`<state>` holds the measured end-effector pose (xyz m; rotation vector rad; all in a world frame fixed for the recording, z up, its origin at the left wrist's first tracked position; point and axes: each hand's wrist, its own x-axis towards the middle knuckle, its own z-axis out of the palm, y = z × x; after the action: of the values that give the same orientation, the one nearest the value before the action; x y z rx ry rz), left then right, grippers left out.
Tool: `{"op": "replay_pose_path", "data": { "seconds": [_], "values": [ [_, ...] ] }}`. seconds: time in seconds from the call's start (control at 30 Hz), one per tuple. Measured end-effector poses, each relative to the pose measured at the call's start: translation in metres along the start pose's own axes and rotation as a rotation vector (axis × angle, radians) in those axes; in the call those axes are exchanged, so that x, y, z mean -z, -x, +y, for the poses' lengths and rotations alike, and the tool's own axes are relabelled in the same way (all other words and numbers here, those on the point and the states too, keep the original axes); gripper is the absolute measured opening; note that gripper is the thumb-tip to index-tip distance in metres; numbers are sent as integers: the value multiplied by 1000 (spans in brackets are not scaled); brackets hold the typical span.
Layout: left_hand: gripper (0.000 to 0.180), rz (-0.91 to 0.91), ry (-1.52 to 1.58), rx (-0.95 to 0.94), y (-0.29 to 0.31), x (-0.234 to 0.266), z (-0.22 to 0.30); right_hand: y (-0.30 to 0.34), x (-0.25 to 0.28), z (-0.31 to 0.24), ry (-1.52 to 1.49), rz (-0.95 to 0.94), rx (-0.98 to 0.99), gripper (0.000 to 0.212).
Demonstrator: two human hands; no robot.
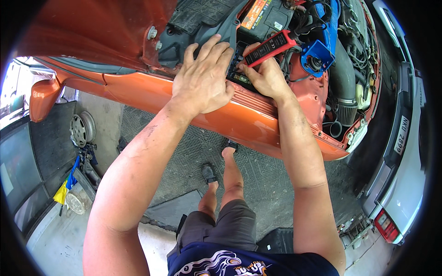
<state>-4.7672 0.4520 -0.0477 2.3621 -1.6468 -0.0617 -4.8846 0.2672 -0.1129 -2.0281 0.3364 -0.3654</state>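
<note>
My left hand [205, 76] lies with fingers spread on the orange car's fender [184, 99], its fingertips reaching over the inner edge of the engine bay. In my right hand [269, 78] is a red and black circuit tester [269, 48], gripped between thumb and fingers. The tester slants, its wider red end up and to the right. Its lower end points toward an open fuse box [241, 76] just inside the fender; its tip is hidden by my fingers. My right wrist is over the fender's edge.
Behind the fuse box sits a car battery [267, 20] with an orange label. To the right are a blue bracket [317, 58], cables and a grey intake pipe [343, 69]. The raised orange hood [96, 32] hangs at upper left. A silver car [405, 179] stands at far right.
</note>
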Motion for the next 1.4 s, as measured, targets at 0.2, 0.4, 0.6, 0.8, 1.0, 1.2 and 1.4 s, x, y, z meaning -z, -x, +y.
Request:
{"op": "replay_pose_path", "data": {
  "seconds": [0.2,0.4,0.6,0.8,1.0,1.2,1.4],
  "values": [
    [69,-19,0,14,2,3,-1,-3,-3,-5,-13,-88,-19,26],
    [71,-27,22,22,-1,2,0,-3,-1,-4,34,-60,9,25],
    [68,0,-8,-10,-2,2,-2,-7,-1,-5,-13,-100,-55,25],
    [71,-58,9,7,0,6,1,-2,-1,-10,29,-58,-25,30],
    [74,-18,29,4,-1,8,4,-2,3,-4,38,-64,-4,28],
    [75,13,-10,-6,0,10,7,-1,1,0,5,-29,11,26],
    [77,-42,-65,2,-2,14,13,0,0,9,85,37,23,29]
  ]
}}
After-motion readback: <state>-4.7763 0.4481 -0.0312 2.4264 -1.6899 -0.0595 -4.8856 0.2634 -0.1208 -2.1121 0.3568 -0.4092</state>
